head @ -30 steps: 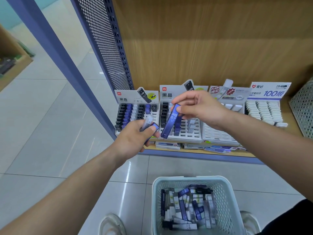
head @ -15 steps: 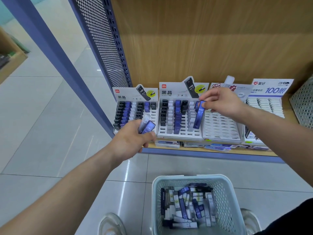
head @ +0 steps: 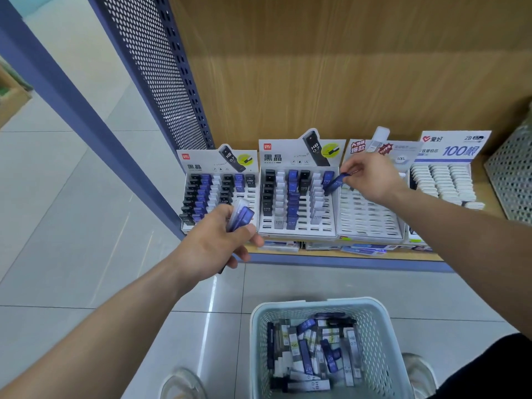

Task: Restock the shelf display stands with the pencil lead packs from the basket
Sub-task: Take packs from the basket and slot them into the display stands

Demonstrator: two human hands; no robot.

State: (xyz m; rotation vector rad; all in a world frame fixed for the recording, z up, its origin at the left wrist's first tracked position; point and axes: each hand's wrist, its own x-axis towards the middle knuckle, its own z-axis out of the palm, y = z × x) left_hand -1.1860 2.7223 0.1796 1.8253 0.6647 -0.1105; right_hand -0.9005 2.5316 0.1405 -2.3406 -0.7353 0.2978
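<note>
Right grip [head: 371, 177] pinching blue pack [head: 335, 182] at HB 0.7 stand [head: 299, 156], left grip [head: 216, 240] clutching packs [head: 241, 217]

Person wearing pale shoes: left shoe [head: 184, 383] showing rounded greyish-white toe at bottom edge, right shoe [head: 419, 372] showing off-white toe, both blurred. Plain black garment [head: 495, 367] showing at lower right corner, kind hard telling. Arms showing bare up to frame edges: left forearm [head: 100, 326], right forearm [head: 460, 226]. Hands going ungloved: left hand [head: 213, 243], right hand [head: 371, 180].
</note>
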